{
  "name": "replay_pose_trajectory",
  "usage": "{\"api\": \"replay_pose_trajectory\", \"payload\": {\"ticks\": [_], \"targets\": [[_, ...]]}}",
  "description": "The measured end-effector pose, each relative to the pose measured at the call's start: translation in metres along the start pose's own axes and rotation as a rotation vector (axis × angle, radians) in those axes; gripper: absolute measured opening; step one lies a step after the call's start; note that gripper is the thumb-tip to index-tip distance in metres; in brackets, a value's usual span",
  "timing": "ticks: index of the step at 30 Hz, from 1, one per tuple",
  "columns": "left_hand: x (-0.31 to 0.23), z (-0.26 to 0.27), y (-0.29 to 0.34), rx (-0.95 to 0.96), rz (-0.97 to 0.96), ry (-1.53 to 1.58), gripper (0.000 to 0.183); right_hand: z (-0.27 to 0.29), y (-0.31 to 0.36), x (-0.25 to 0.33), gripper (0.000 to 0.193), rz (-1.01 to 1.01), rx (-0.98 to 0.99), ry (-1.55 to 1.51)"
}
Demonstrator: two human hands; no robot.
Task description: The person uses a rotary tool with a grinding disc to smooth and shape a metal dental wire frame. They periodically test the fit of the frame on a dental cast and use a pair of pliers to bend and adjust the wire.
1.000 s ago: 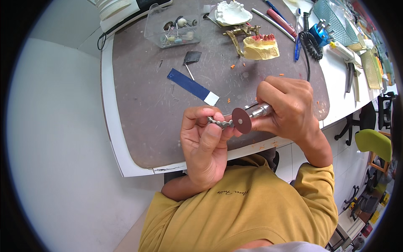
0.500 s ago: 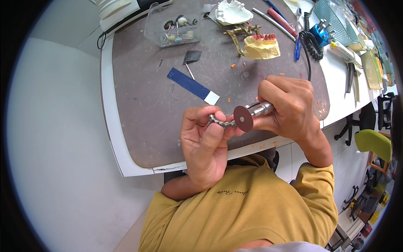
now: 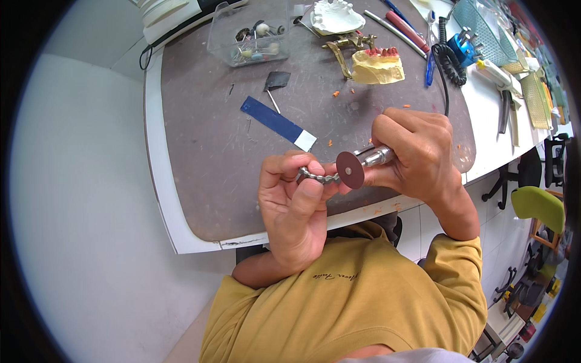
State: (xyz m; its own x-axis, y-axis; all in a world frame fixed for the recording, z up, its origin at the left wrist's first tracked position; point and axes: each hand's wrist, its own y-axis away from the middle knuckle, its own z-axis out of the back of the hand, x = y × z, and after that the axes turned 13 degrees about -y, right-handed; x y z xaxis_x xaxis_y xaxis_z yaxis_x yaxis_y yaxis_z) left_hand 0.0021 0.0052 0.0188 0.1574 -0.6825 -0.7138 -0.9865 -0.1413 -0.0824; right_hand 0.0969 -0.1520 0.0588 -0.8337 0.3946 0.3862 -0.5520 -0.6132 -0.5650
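Disc tool (image 3: 352, 169) has risen slightly, right fingers (image 3: 392, 134) clamped around it; left fingers (image 3: 305, 198) pinch a bumpy, curved, silvery strip (image 3: 327, 179).

There are two hands (image 3: 295, 209) (image 3: 417, 151), one handpiece (image 3: 379, 156), one brown disc (image 3: 350, 170), one metal arch (image 3: 327, 179), two dental casts (image 3: 338, 18) (image 3: 378, 68), one clear box (image 3: 221, 37) and one blue-and-white strip (image 3: 272, 118).
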Motion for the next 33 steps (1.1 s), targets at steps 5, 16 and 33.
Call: {"api": "replay_pose_trajectory", "payload": {"ticks": [5, 16, 33], "targets": [[-0.0001, -0.0006, -0.0002, -0.012, -0.006, -0.010, 0.027, -0.0008, 0.0003, -0.0001, 0.062, -0.003, 0.014, -0.005], [0.0005, 0.0000, -0.0004, -0.007, -0.008, 0.006, 0.027, -0.0001, -0.0001, -0.0005, 0.062, 0.006, 0.007, -0.005], [0.0000, 0.0003, -0.0019, 0.022, 0.002, 0.008, 0.028, -0.0003, 0.0013, -0.0020, 0.062, -0.008, -0.003, -0.011]]}}
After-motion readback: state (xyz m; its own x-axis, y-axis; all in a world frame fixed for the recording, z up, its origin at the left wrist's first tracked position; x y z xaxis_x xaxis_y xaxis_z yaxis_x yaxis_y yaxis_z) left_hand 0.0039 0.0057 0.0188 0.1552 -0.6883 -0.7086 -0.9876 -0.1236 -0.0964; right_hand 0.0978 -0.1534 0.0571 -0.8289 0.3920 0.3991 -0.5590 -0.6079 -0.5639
